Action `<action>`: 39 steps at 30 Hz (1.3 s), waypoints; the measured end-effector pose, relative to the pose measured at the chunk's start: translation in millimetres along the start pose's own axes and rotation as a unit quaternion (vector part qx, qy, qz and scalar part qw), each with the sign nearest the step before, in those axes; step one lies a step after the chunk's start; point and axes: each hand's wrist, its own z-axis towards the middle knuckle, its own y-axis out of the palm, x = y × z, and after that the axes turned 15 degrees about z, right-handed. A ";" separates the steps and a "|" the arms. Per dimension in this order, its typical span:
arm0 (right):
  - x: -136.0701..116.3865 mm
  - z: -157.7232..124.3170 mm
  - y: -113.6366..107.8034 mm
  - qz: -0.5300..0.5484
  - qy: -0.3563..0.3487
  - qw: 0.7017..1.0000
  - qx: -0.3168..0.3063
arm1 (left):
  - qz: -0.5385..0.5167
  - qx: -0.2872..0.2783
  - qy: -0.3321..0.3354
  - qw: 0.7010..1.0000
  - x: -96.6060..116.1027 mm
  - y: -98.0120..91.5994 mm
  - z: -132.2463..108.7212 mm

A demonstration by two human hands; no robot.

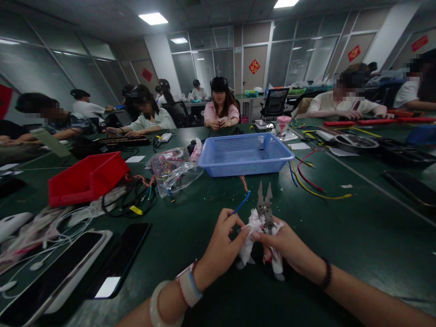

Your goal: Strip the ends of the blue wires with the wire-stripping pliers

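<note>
Fingers first: the left hand (226,238) has its thumb and fingertips pinched together on crumpled white wrapping (251,231), a blue wire (242,203) poking out past the index finger, while the right hand (289,240) curls round the other side, clamped on the wrapped handles of a wire stripper (265,208). It sits between the 2 hands, over the near side of the green table (323,231), metal jaws parted and pointing far. Likely a stiff tool with some weight, bare metal perhaps slick; the handles are the place to grip, clear of the jaws. The wrapping looks soft and easily shifted, tissue or cloth, can't tell; the wire should be light and springy, best pinched mid-length. Lettering? A red diamond (254,66) on the far door carries gold characters, too small to read; no brand legible on the stripper.
</note>
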 end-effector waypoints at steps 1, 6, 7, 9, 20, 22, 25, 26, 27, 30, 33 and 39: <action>-0.1 -0.3 -0.2 -0.006 -0.006 1.000 -0.001 | 0.001 0.000 -0.002 1.000 -0.3 0.3 0.1; -4.4 -1.8 -1.7 -0.043 -0.019 0.999 0.011 | 0.007 -0.026 -0.040 0.999 -4.9 1.4 4.1; -5.7 -2.1 -1.8 -0.049 -0.020 0.999 0.015 | 0.004 -0.041 -0.049 0.998 -6.0 1.3 5.3; -8.3 -2.5 -1.3 -0.057 -0.024 0.998 0.018 | -0.009 -0.084 -0.054 0.995 -7.6 0.7 7.3; -13.4 -3.2 -2.3 -0.047 -0.023 0.999 -0.001 | -0.118 -0.146 0.003 0.982 -13.5 3.4 8.3; -12.4 -3.8 -3.7 -0.019 -0.003 1.000 -0.011 | -0.139 -0.140 -0.005 0.980 -14.4 4.8 8.0; -12.0 -4.4 -4.4 0.027 0.020 0.999 -0.026 | -0.158 -0.128 -0.018 0.979 -14.9 6.8 7.0; -12.1 -4.5 -4.5 0.043 0.020 0.998 -0.030 | -0.161 -0.123 -0.019 0.979 -15.1 7.4 6.5; -12.3 -4.7 -4.6 0.056 0.016 0.998 -0.033 | -0.162 -0.118 -0.021 0.979 -15.3 8.1 6.0; -12.0 -5.0 -6.0 0.073 0.005 0.997 -0.027 | -0.159 -0.104 -0.029 0.981 -16.0 9.6 4.4; -9.4 -5.2 -7.9 0.068 0.008 0.997 -0.021 | -0.143 -0.093 -0.035 0.985 -16.0 10.0 3.7; -6.6 -6.3 -2.9 0.091 0.022 0.994 -0.051 | -0.143 -0.084 -0.033 0.986 -11.5 9.9 3.8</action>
